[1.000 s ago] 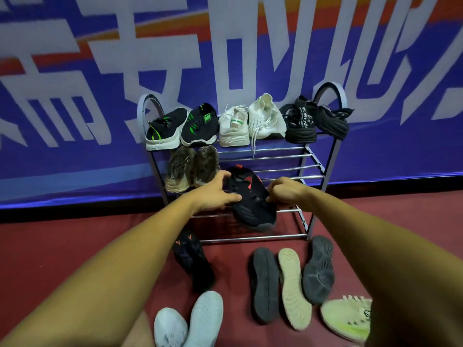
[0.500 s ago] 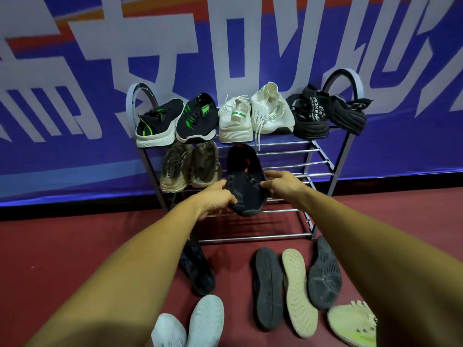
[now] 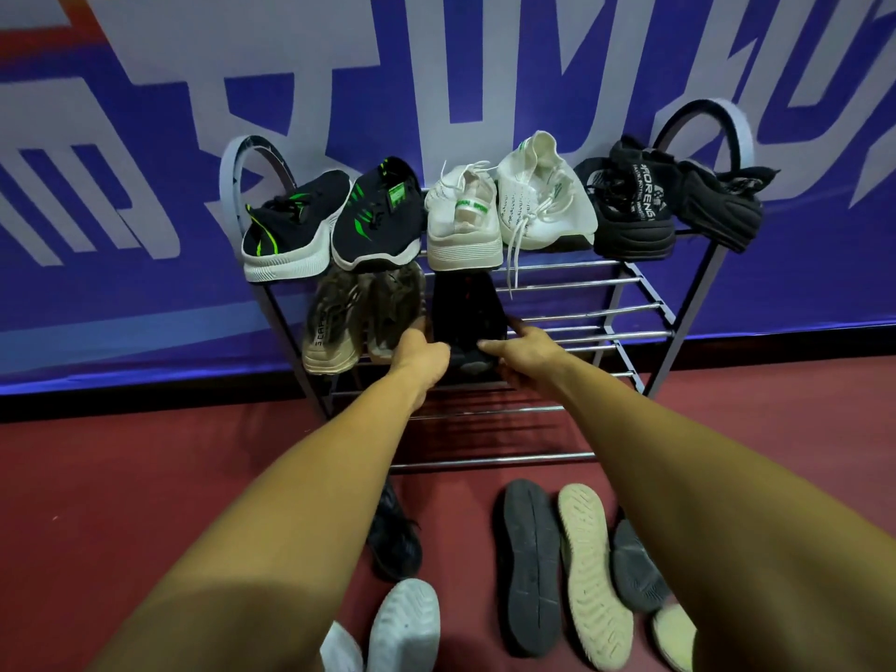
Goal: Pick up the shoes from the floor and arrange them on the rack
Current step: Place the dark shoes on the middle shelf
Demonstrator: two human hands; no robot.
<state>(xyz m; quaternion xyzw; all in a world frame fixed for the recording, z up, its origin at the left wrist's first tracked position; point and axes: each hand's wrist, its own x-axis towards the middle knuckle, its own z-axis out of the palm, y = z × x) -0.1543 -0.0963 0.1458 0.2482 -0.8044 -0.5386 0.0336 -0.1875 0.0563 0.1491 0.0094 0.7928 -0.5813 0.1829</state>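
Note:
A black shoe with red marks (image 3: 468,312) lies on the middle shelf of the metal rack (image 3: 606,308), toe pointing to the wall, beside a pair of tan shoes (image 3: 359,317). My left hand (image 3: 419,354) grips its heel from the left and my right hand (image 3: 521,354) from the right. The top shelf carries black-green shoes (image 3: 334,220), white shoes (image 3: 504,211) and black shoes (image 3: 669,201). On the floor lie a black shoe (image 3: 395,540) partly under my left arm, overturned shoes showing a dark sole (image 3: 531,565) and a cream sole (image 3: 594,574), and white shoes (image 3: 402,623).
The rack stands against a blue banner wall with big white letters (image 3: 145,138). Its right half of the middle shelf and its bottom shelf (image 3: 485,458) hold bare rods. The floor is dark red. A grey sole (image 3: 637,569) and a pale yellow shoe (image 3: 674,637) lie at the right.
Both hands have carried the black shoe up and forward from in front of the bottom shelf onto the middle shelf, next to the tan pair. The camera has moved closer.

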